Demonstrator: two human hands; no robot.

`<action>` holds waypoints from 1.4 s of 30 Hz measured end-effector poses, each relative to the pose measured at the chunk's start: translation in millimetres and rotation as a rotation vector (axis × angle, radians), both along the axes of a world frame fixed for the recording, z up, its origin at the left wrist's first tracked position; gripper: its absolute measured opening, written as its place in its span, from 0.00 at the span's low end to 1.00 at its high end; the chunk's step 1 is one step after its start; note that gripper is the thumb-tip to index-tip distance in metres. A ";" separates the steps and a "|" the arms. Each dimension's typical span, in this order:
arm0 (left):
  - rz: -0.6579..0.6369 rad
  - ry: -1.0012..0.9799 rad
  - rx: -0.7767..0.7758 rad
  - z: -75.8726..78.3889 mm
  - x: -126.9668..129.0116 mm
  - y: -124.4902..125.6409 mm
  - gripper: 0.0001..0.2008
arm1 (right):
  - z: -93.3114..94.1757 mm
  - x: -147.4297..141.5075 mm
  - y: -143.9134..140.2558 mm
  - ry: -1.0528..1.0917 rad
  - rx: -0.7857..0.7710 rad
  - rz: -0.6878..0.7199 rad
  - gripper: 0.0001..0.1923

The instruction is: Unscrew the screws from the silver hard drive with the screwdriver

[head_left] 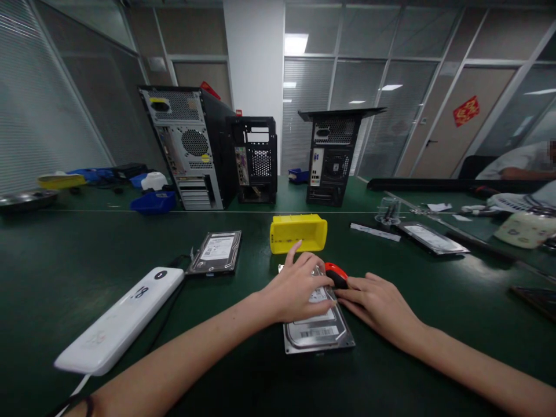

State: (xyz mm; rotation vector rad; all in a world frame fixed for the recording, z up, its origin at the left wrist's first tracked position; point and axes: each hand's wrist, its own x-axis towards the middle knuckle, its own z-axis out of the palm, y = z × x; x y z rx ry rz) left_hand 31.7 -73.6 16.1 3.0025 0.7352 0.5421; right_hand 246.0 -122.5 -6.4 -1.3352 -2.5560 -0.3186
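A silver hard drive [313, 336] lies label up on the green table in front of me. My left hand [297, 289] is over its top, one finger raised and the others curled down to press and steady it; the hand hides much of the drive. At the drive's right edge my right hand [377, 298] has its fingers closed against a tool with a red and black handle [335, 274]. The working end of that tool is hidden behind my hands. Just behind the drive stands a yellow plastic bin [299, 234].
Left are another hard drive [216, 252] and a white power bank [124, 321] with a cable. Computer cases [195, 150] stand at the back. Farther right are a third drive [434, 238], a clear cup [388, 211] and a flat strip [375, 231]. A person's arm [521, 168] shows far right.
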 end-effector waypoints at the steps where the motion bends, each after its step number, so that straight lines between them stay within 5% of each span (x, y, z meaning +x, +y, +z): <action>1: 0.001 -0.001 -0.001 -0.4 -0.2 -0.3 0.18 | -0.3 -0.7 0.7 0.000 0.004 0.001 0.11; 8: 0.013 -0.013 0.022 -3.5 0.0 -2.7 0.17 | 1.5 -2.1 0.7 0.022 0.005 0.017 0.10; 12: 0.010 -0.014 0.041 -4.9 0.2 -3.2 0.18 | 5.8 0.7 -0.8 0.107 -0.010 -0.089 0.12; 26: -0.004 0.009 0.085 -3.7 -0.1 1.2 0.19 | 9.4 -1.5 5.0 0.489 -0.338 -0.177 0.15; 42: 0.048 -0.030 0.143 -6.1 -4.2 -4.4 0.23 | 26.0 -16.5 6.3 0.144 -0.193 -0.155 0.12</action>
